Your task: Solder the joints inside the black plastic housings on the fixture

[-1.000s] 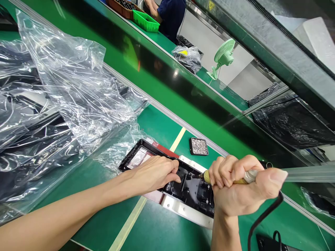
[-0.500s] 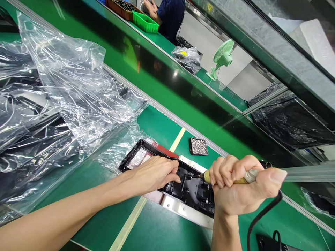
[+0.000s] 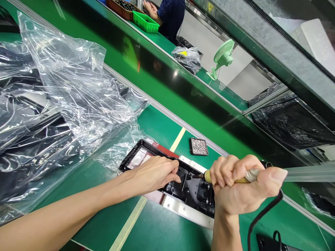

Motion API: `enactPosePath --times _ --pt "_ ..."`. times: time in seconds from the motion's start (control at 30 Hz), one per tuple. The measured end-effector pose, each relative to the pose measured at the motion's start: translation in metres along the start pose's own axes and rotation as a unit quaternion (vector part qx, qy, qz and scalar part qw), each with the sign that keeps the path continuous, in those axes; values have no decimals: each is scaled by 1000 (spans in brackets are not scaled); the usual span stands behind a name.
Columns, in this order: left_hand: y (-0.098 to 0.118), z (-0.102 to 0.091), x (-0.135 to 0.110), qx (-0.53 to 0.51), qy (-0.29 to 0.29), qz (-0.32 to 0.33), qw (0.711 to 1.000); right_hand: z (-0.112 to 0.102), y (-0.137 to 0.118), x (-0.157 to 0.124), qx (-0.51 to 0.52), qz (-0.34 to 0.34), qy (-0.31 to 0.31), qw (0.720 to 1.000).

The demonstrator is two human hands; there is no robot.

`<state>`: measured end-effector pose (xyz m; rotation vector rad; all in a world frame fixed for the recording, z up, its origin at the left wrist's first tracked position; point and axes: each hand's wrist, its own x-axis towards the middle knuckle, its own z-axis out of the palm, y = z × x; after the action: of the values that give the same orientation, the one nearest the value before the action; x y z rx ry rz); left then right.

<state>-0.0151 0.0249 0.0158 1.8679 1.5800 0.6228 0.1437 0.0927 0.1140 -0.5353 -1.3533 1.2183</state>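
Here the right hand (image 3: 238, 190) grips a yellow-handled tool (image 3: 207, 176) over the black housing (image 3: 193, 191); the left hand (image 3: 158, 172) rests there, its grip unclear

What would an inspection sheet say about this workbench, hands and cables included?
Surface: green worktop with a yellow tape strip.
Job's things: black plastic housing between white rails; black tray of metal pieces beyond it.
Clutter: clear plastic wrapping over dark items at left.
Hands: left hand on the housing; right hand grips a yellow-handled tool, tip at the housing.
Cables: black cord below the right hand.
Surroundings: green fan, green basket and a person in dark blue beyond.
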Motion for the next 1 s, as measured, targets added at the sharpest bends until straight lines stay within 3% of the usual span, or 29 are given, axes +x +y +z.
enactPosePath --times 1.0 --pt "0 1 1 0 4 8 1000 1 -2 0 -2 15 20 1000"
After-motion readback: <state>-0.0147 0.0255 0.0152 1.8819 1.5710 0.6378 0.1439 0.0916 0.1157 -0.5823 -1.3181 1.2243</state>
